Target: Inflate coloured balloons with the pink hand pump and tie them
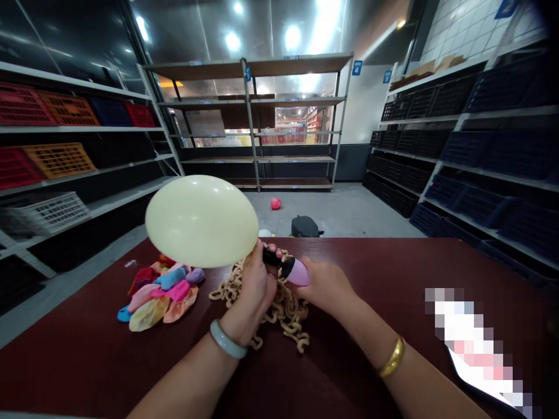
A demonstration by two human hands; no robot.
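Note:
A pale yellow balloon (pixel 201 221), blown up large, points its neck toward my left hand (pixel 259 276). That hand is closed around the balloon's neck and the black front end of a balloon pump (pixel 299 272). The pump's rear part is lilac, and my right hand (pixel 327 285) grips it. Behind and below my hands lies a heap of beige curled pieces like chain links (pixel 286 317), partly hidden by my left hand. To the left, a pile of limp, colourful balloons (pixel 166 291) rests on the table. The nozzle inside the balloon's neck is hidden.
The dark red table (pixel 371 361) spans the foreground. A blurred-out white object (pixel 480 355) lies at its right. Beyond it, a pink ball-like thing (pixel 275 203) and a dark grey bag (pixel 305 226) are on the floor. Shelves with crates (pixel 56 160) line both sides.

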